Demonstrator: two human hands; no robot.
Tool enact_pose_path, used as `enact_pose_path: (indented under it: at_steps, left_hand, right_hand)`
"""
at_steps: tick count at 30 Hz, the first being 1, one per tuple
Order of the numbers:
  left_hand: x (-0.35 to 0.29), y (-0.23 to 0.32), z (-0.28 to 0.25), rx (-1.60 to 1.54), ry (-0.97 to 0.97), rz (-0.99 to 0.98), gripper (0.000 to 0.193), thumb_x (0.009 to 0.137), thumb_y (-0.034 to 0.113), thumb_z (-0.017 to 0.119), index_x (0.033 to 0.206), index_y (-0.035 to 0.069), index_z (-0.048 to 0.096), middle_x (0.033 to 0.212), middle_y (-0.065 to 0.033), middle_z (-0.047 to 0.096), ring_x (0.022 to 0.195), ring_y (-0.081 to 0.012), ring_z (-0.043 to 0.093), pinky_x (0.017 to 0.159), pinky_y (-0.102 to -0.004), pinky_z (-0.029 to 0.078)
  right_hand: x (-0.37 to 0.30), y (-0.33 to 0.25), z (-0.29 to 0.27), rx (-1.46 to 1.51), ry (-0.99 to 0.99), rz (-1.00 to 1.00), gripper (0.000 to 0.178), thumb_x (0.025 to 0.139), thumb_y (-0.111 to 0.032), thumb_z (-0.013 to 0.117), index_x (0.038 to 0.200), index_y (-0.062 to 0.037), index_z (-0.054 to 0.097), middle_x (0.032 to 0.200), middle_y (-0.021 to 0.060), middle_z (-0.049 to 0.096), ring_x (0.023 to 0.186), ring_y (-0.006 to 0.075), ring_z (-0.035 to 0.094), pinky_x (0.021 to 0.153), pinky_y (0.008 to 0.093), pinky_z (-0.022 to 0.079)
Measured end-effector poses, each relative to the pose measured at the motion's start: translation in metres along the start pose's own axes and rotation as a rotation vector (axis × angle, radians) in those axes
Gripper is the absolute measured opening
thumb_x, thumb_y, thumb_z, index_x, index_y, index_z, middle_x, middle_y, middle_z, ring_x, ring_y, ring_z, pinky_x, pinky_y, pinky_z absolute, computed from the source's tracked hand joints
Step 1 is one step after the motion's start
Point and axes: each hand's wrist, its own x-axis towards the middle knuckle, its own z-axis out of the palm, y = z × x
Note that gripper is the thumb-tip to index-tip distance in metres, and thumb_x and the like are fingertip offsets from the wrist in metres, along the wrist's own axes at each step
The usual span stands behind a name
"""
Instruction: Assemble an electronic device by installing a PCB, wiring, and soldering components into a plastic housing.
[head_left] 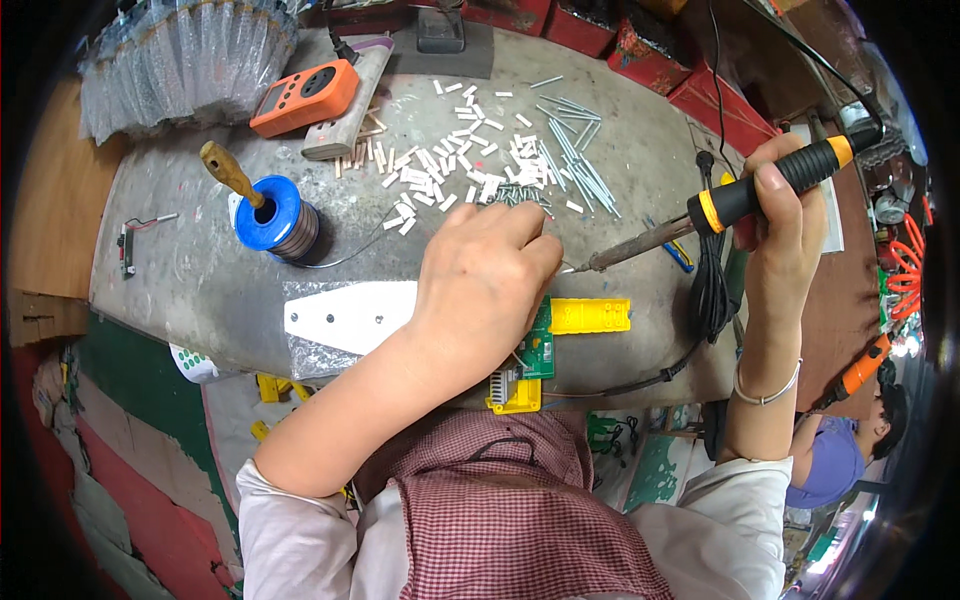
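Note:
My right hand grips a soldering iron by its black and orange handle. The iron points left, with its tip close to the fingers of my left hand. Those left fingers are curled; whatever they pinch is hidden behind the hand. Beneath that hand lies a green circuit board, partly covered, with a yellow plastic casing beside it. A white tapered plate with screws sticks out to the left from under my wrist. From a blue spool a thin solder wire runs toward the left hand.
Small white tubes and thin metal rods lie scattered farther back. An orange meter rests by a power strip. A black cable hangs at the right. Red bins line the back; another person is at far right.

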Motion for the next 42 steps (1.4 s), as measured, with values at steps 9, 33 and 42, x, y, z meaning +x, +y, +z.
enact_pose_path:
  at_steps: [9, 33, 42]
  left_hand:
    - [0.000, 0.001, 0.003, -0.008, -0.013, -0.002, 0.012, 0.071, 0.008, 0.073, 0.079, 0.007, 0.064, 0.073, -0.0065, 0.052, 0.068, -0.0273, 0.055, 0.063, -0.0384, 0.041]
    - [-0.019, 0.013, -0.006, -0.168, -0.103, -0.234, 0.021, 0.075, 0.009, 0.076, 0.094, 0.004, 0.067, 0.087, -0.0082, 0.067, 0.081, -0.0281, 0.060, 0.076, -0.0366, 0.046]
    - [-0.038, 0.026, -0.009, -0.250, -0.352, -0.124, 0.011, 0.071, 0.001, 0.070, 0.080, 0.004, 0.065, 0.079, -0.0074, 0.057, 0.083, -0.0287, 0.051, 0.076, -0.0384, 0.043]
  right_hand:
    - [-0.001, 0.001, -0.002, 0.018, -0.015, 0.029, 0.020, 0.087, -0.025, 0.059, 0.087, -0.0054, 0.056, 0.067, -0.0026, 0.046, 0.051, 0.0036, 0.041, 0.046, 0.0196, 0.031]
    - [-0.012, 0.016, -0.026, 0.164, 0.108, 0.096, 0.025, 0.089, -0.026, 0.057, 0.089, -0.0017, 0.058, 0.070, 0.0010, 0.050, 0.048, 0.0041, 0.039, 0.046, 0.0194, 0.029]
    - [-0.038, 0.040, -0.019, 0.285, -0.016, 0.267, 0.022, 0.090, -0.025, 0.057, 0.089, -0.0025, 0.057, 0.066, -0.0012, 0.048, 0.047, 0.0033, 0.040, 0.044, 0.0190, 0.028]
